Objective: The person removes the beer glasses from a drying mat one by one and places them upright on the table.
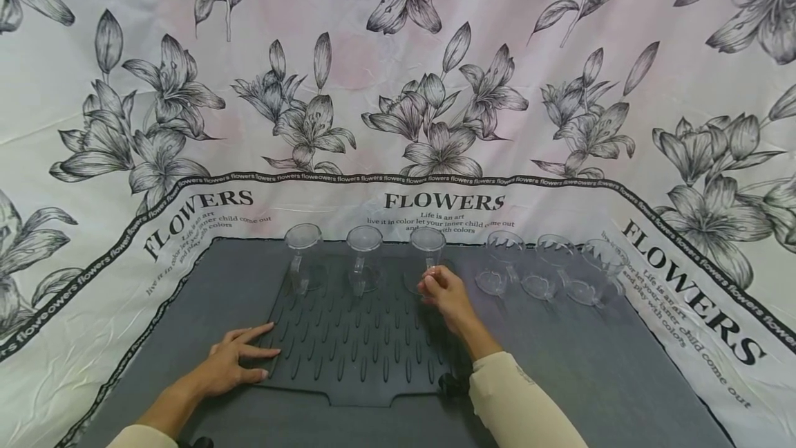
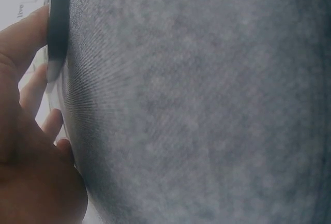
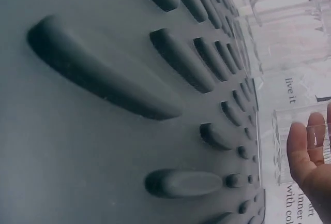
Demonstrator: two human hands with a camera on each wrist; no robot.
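A dark drying mat (image 1: 348, 382) with raised ridges lies on the grey table. Three clear handled mugs stand in a row along its far side: a left mug (image 1: 303, 237), a middle mug (image 1: 364, 239) and a right mug (image 1: 428, 239). My right hand (image 1: 449, 299) grips the right mug by its handle, fingers and thumb closed on it; the right wrist view shows the same mug (image 3: 282, 146) at the mat's far edge. With fingers spread, my left hand (image 1: 226, 365) touches the mat's left edge. In the left wrist view, fingertips meet that edge (image 2: 58, 32).
To the right of the mat, three more clear mugs (image 1: 541, 268) stand close together on the table (image 1: 597, 365). Behind everything hangs a white cloth (image 1: 348, 116) printed with flowers and lettering. The mat has a lip at its front edge.
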